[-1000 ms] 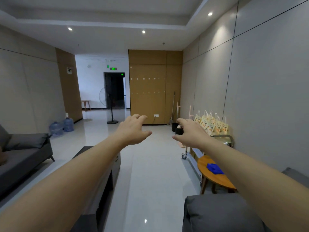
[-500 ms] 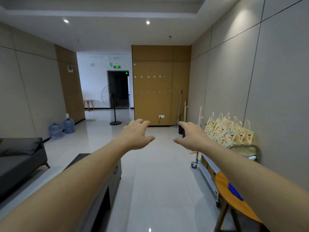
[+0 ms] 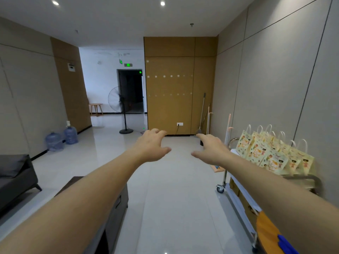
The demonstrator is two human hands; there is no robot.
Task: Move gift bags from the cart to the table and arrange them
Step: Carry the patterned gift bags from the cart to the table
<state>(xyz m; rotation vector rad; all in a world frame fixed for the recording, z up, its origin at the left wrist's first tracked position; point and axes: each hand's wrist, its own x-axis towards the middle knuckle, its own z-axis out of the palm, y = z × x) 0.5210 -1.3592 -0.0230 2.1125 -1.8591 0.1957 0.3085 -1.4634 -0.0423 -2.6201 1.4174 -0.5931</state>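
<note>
Several pale yellow gift bags (image 3: 271, 156) with cartoon prints and white handles stand in a row on top of a metal cart (image 3: 236, 197) against the right wall. My left hand (image 3: 153, 145) is stretched out in front of me, fingers loosely spread, holding nothing. My right hand (image 3: 211, 150) reaches forward beside it, also empty, just left of the bags and not touching them. A dark low table (image 3: 117, 206) lies below my left forearm, mostly hidden by the arm.
A round orange side table (image 3: 266, 230) with a blue item (image 3: 286, 243) sits at the lower right, close to the cart. A grey sofa (image 3: 14, 178) is on the left, water jugs (image 3: 60, 138) by the left wall, a standing fan (image 3: 122, 110) ahead. Brooms lean in the far right corner.
I have moved forward along the room; the cart and its bags are nearer and larger at the right. Both hands stay outstretched and empty.
</note>
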